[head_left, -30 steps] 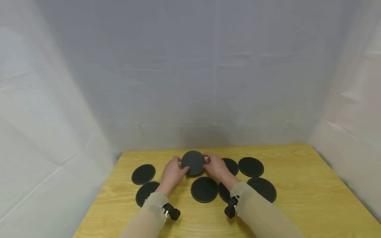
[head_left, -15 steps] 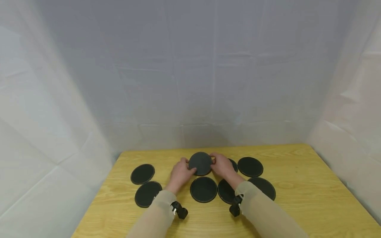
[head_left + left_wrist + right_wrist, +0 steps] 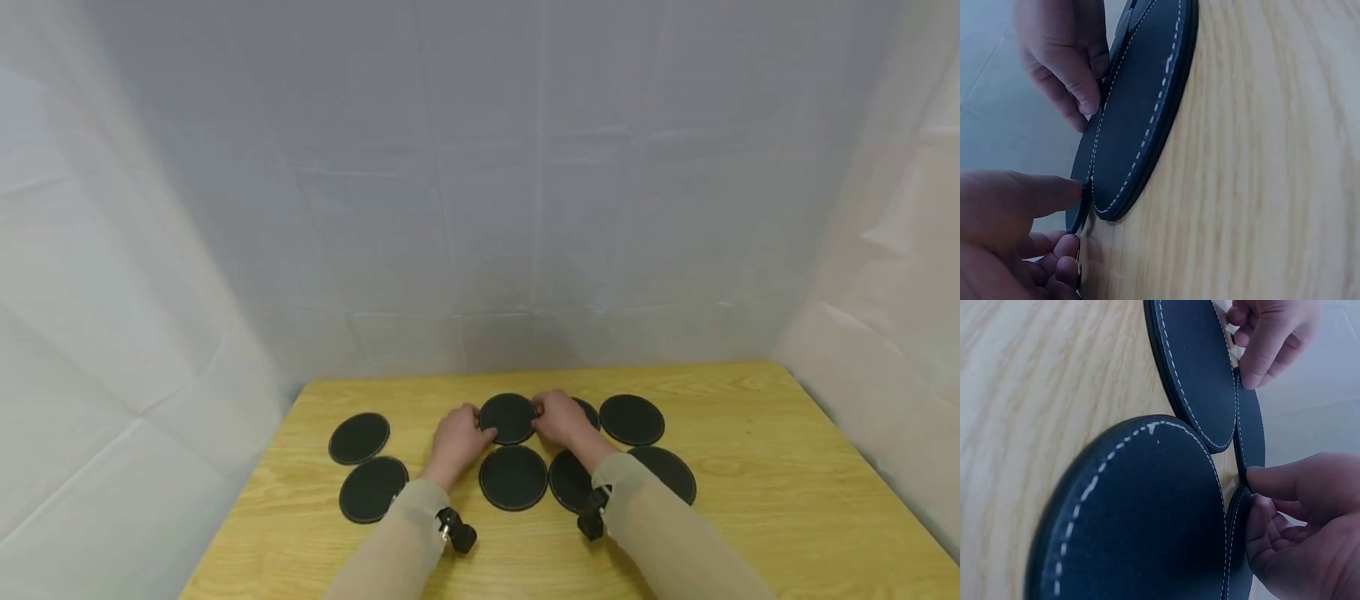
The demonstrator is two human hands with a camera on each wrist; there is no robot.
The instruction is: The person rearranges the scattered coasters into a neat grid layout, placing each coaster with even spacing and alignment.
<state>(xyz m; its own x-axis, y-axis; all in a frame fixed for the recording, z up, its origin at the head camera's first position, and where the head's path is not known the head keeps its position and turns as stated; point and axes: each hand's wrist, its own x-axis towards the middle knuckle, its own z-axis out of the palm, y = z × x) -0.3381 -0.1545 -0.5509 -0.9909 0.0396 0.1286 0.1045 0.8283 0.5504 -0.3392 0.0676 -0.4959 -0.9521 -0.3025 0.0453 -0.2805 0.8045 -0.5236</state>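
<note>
Both hands, left hand (image 3: 459, 439) and right hand (image 3: 561, 419), pinch opposite edges of the centre coaster (image 3: 508, 417), low over the table (image 3: 750, 500) at lower centre frame. Keep it level. Lower evenly, clear of the near coaster (image 3: 513, 477).

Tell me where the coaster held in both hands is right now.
In the head view, the held coaster sits mid-table in the back row, between the left hand and right hand, just behind the front middle coaster.

A light wooden surface (image 3: 750, 500) carries flat round black coasters (image 3: 513, 477) in two loose rows, seven or perhaps eight, some partly hidden by sleeves.
</note>
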